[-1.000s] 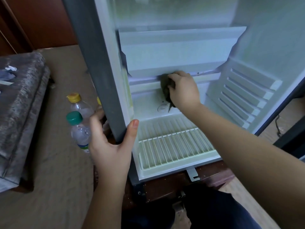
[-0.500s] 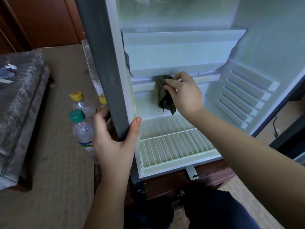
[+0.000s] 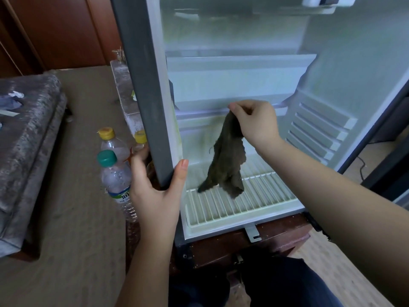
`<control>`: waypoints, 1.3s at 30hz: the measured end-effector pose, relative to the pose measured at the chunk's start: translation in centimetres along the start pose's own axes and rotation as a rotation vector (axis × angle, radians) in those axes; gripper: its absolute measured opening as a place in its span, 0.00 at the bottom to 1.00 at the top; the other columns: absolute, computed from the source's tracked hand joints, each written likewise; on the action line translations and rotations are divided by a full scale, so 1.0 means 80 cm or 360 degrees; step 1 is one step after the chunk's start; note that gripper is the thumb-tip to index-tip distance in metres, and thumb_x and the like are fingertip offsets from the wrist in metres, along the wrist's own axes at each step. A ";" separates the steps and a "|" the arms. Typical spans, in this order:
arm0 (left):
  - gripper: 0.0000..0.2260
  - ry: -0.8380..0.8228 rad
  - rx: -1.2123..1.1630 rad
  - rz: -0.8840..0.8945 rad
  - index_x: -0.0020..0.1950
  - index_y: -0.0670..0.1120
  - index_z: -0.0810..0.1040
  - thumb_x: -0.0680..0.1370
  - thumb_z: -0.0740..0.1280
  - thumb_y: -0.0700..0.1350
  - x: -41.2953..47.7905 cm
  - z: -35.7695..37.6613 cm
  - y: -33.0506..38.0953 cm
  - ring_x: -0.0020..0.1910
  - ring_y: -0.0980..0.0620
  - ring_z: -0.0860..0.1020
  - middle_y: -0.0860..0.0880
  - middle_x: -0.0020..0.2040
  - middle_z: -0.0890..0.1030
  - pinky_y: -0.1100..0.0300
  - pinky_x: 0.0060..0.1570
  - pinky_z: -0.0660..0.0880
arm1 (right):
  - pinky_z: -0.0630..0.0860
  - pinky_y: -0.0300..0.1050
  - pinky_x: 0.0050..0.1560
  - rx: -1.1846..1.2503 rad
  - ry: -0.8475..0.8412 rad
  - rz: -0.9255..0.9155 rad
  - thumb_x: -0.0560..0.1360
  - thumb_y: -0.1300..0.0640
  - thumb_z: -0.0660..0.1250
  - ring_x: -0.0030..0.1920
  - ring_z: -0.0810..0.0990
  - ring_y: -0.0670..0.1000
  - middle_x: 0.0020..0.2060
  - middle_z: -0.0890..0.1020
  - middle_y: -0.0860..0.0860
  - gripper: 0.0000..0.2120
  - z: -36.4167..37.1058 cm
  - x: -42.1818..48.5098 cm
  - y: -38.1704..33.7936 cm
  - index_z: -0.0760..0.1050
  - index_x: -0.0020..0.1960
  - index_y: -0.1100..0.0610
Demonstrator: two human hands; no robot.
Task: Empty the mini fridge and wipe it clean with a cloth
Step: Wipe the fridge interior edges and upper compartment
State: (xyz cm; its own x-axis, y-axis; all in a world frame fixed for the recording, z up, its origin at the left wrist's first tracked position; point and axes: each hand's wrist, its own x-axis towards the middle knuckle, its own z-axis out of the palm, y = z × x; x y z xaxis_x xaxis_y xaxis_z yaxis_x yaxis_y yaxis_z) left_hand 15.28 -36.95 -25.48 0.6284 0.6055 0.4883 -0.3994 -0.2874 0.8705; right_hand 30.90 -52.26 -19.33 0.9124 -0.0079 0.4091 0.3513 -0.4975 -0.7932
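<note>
The white mini fridge [image 3: 254, 36] stands open on a low wooden stand, with nothing on its shelves. My left hand [image 3: 155, 189] grips the grey front edge of the fridge's left wall [image 3: 141, 85], thumb on the inner side. My right hand [image 3: 254, 122] pinches the top of a dark green cloth [image 3: 225, 160], which hangs loose in front of the lower compartment, its tip just over the white wire shelf [image 3: 241, 202]. A white drawer [image 3: 234, 80] sits above my right hand.
Three plastic bottles stand on the floor left of the fridge: one with a green cap [image 3: 115, 176] and two with yellow caps [image 3: 110, 140] [image 3: 139, 140]. A grey cushioned seat [image 3: 26, 140] lies far left. The open fridge door [image 3: 321, 122] stands to the right.
My right hand has pulled the cloth off the back wall and lifted it, so it now hangs unfolded. My left hand has kept its grip on the fridge edge.
</note>
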 end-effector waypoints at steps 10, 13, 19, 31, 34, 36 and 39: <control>0.26 -0.0018 0.0014 -0.0013 0.65 0.50 0.71 0.70 0.72 0.57 0.003 -0.002 -0.002 0.57 0.51 0.81 0.56 0.57 0.80 0.44 0.55 0.78 | 0.67 0.48 0.60 -0.1075 -0.0351 -0.0508 0.79 0.50 0.62 0.62 0.73 0.57 0.62 0.76 0.55 0.21 0.048 0.005 0.017 0.66 0.69 0.56; 0.26 -0.0024 0.0041 0.0000 0.65 0.50 0.71 0.70 0.72 0.57 0.004 -0.003 -0.001 0.57 0.52 0.80 0.57 0.57 0.80 0.45 0.55 0.78 | 0.65 0.45 0.51 -0.1115 -0.0321 -0.0605 0.79 0.53 0.61 0.56 0.73 0.58 0.55 0.77 0.56 0.19 0.047 0.008 0.015 0.64 0.67 0.59; 0.24 -0.0034 0.0078 -0.0003 0.63 0.56 0.71 0.70 0.71 0.58 0.003 -0.003 0.002 0.56 0.52 0.80 0.55 0.57 0.81 0.46 0.54 0.78 | 0.69 0.49 0.52 -0.1152 -0.0453 -0.0546 0.77 0.58 0.61 0.62 0.69 0.56 0.59 0.76 0.56 0.18 0.048 0.013 0.017 0.67 0.66 0.60; 0.28 -0.0067 0.0049 0.0003 0.65 0.48 0.71 0.70 0.72 0.58 0.005 -0.006 0.000 0.57 0.48 0.81 0.50 0.58 0.81 0.45 0.54 0.78 | 0.67 0.46 0.45 -0.0779 -0.0200 -0.0392 0.74 0.68 0.59 0.58 0.70 0.57 0.56 0.74 0.57 0.17 0.054 0.006 0.027 0.67 0.62 0.62; 0.28 -0.0068 0.0055 0.0011 0.65 0.47 0.71 0.70 0.72 0.58 0.005 -0.006 -0.001 0.57 0.49 0.80 0.51 0.59 0.80 0.45 0.54 0.79 | 0.71 0.50 0.52 -0.0879 -0.0136 -0.0467 0.75 0.65 0.62 0.60 0.69 0.57 0.59 0.73 0.55 0.13 0.054 0.008 0.030 0.73 0.59 0.62; 0.28 -0.0066 0.0068 0.0012 0.65 0.48 0.71 0.70 0.71 0.59 0.005 -0.007 0.000 0.57 0.51 0.80 0.52 0.59 0.80 0.47 0.54 0.79 | 0.67 0.49 0.56 -0.1115 -0.0039 -0.0483 0.76 0.59 0.64 0.61 0.66 0.58 0.60 0.71 0.54 0.13 0.054 0.010 0.029 0.75 0.60 0.59; 0.27 -0.0071 0.0069 0.0021 0.64 0.51 0.71 0.70 0.71 0.59 0.005 -0.007 0.001 0.56 0.54 0.81 0.55 0.58 0.80 0.51 0.53 0.79 | 0.64 0.48 0.51 -0.1471 -0.0207 -0.0295 0.78 0.52 0.62 0.59 0.69 0.58 0.60 0.72 0.53 0.16 0.054 0.012 0.020 0.71 0.64 0.54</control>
State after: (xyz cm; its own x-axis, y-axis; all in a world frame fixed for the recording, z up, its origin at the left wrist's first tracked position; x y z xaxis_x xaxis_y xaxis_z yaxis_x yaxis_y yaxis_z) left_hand 15.13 -36.33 -25.28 0.6525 0.5682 0.5014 -0.3795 -0.3276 0.8652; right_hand 33.23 -49.30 -22.16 0.8945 0.2088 0.3953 0.2386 -0.9707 -0.0272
